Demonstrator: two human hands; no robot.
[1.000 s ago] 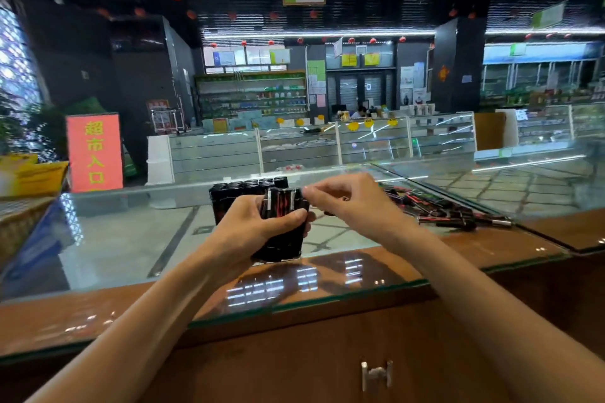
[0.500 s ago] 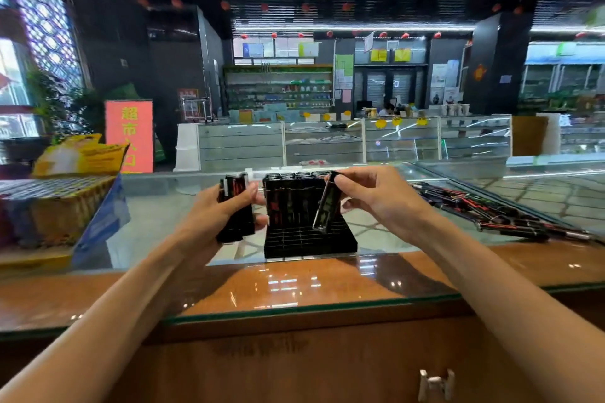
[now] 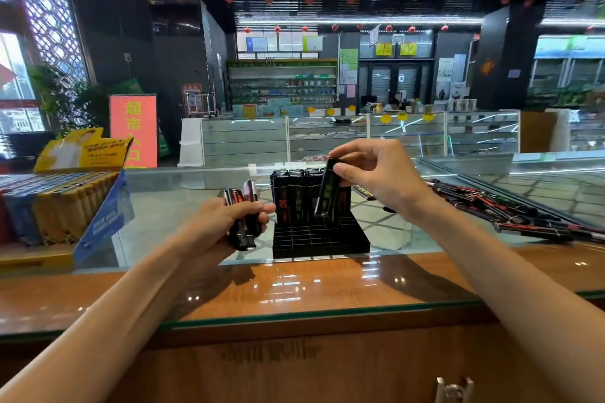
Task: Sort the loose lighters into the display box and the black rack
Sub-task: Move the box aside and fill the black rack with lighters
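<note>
The black rack (image 3: 319, 240) stands on the glass counter, its back rows filled with upright black lighters (image 3: 294, 198) and its front slots bare. My right hand (image 3: 376, 173) pinches one black lighter (image 3: 327, 188) by its top, tilted, its lower end just over the rack. Left of the rack, my left hand (image 3: 222, 221) grips a bundle of black lighters (image 3: 244, 216). The display box (image 3: 65, 203), yellow and blue, sits at far left with rows of lighters in it. Loose black lighters (image 3: 510, 209) lie scattered at the right.
The glass counter (image 3: 170, 206) has a wooden front strip (image 3: 294, 285) nearest me. A yellow card lid (image 3: 82, 149) rises behind the display box. Other glass showcases (image 3: 327, 134) and shop shelves stand beyond the counter.
My left hand carried its bundle off to the left of the rack. My right hand drew one lighter from it and brought it down over the rack's slots.
</note>
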